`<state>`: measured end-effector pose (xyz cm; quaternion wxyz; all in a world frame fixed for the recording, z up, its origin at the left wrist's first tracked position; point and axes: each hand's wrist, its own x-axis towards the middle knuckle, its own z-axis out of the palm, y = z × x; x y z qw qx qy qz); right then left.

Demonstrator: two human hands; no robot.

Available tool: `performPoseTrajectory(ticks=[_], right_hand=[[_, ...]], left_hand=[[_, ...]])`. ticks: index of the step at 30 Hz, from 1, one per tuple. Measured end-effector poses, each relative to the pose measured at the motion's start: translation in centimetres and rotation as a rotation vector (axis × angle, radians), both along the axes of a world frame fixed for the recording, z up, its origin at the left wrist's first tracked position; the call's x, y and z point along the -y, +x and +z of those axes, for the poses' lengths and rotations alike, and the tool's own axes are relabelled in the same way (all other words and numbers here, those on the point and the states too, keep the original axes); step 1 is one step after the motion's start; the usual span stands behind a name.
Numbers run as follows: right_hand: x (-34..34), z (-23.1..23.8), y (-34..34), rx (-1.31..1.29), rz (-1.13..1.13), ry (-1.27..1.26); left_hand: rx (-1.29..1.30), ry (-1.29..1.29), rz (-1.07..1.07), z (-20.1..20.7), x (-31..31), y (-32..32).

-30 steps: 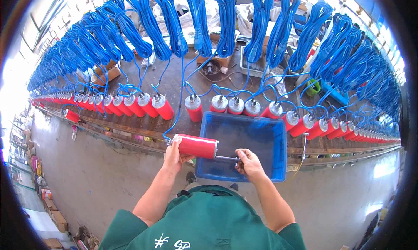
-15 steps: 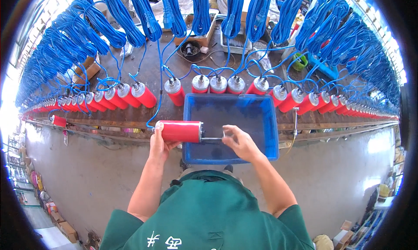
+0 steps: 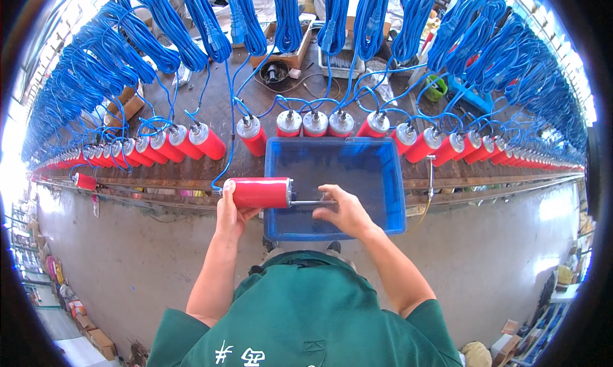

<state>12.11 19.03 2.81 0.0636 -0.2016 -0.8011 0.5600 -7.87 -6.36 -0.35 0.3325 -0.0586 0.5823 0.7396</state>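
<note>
My left hand (image 3: 232, 215) is closed around the left end of a red cylinder (image 3: 258, 193), held level over the left side of a blue plastic tub (image 3: 398, 204). A blue cord enters the cylinder's left end. From its silvery right end a thin metal rod (image 3: 306, 203) sticks out to the right. My right hand (image 3: 348, 212) is at the rod's outer end, thumb below and forefinger above, curled loosely about it. The far tip of the rod is hidden by that hand.
Behind the tub, many red cylinders (image 3: 252, 140) with metal caps line the dark workbench (image 3: 211, 102). Bundled blue cables (image 3: 287, 15) hang above them. A black bowl (image 3: 274, 74), a green container (image 3: 435, 88) and a thin hose fitting (image 3: 431, 175) are also there.
My right hand has turned slightly, its thumb and forefinger now farther apart about the rod. The left hand keeps the red cylinder in nearly the same place. The whole view has shifted a little.
</note>
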Motion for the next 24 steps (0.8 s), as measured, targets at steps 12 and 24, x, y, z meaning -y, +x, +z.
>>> performPoseTrajectory(ticks=[12,24], right_hand=[[-2.0,-1.5,-0.2,-0.254,0.197,0.382],[-19.7,-6.4,9.3,-0.139,-0.831,0.661]], left_hand=[[0.028,0.000,0.122,0.0,-0.8,0.6],[-0.058,-0.003,0.107,1.0,-1.4,1.6]])
